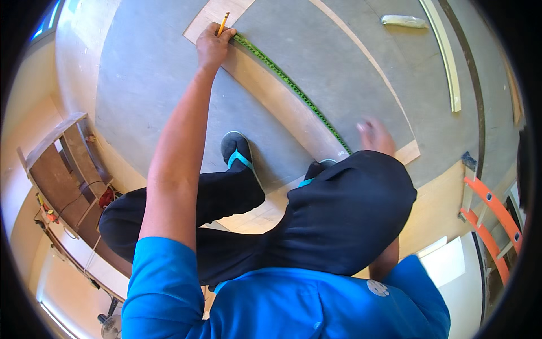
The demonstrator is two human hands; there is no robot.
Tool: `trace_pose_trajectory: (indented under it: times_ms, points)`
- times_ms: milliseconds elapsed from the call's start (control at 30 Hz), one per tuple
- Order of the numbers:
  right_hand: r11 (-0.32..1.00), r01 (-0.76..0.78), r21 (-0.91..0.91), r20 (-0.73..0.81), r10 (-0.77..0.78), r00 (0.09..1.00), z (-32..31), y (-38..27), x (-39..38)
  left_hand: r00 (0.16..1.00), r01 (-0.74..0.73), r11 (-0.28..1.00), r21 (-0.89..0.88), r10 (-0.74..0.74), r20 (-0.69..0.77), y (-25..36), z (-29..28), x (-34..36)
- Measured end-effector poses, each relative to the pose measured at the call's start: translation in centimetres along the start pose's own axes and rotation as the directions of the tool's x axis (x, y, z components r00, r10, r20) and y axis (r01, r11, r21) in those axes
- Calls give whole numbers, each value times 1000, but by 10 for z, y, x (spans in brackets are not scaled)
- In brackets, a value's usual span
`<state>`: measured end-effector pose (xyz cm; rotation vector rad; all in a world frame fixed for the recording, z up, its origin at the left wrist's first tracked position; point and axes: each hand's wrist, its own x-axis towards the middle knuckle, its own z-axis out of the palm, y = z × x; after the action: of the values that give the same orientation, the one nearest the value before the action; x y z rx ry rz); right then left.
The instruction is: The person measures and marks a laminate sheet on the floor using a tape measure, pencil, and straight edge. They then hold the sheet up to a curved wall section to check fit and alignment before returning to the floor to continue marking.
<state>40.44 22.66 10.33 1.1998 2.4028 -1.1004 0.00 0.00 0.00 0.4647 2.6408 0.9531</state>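
On the grey floor [147, 73], a green tape measure [280, 72] lies along a flat board [268, 86]. The left hand [213, 46] pinches a pencil [223, 21] at its far end; the right hand [377, 137] is too blurry to tell. Probably measuring; next calls for holding it straight.

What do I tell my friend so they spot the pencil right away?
Across the big grey surface, find the green measuring tape. Its top end meets the left hand. The pencil sticks up from there, short and yellow, unlike the long tape.
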Motion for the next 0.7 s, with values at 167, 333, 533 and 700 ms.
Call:
trace_pose_trajectory:
  times_ms: [167, 333, 533, 700]
  points:
    - [692, 716, 88, -121, -706, 697, 102, -92, 86, 1000, 11, 999, 41, -11, -18, 3, -6, -3]
    - [678, 715, -168, -161, -735, 659, 152, -120, 120, 998, 47, 998, 39, -45, -47, 6, -5, -7]
    - [672, 712, -202, -158, -740, 654, 160, -113, 120, 994, 86, 995, 42, -83, -77, 4, 0, -9]
    - [728, 676, -109, -167, -684, 710, 157, -117, 120, 997, 67, 998, 21, -66, -27, 1, -5, -8]
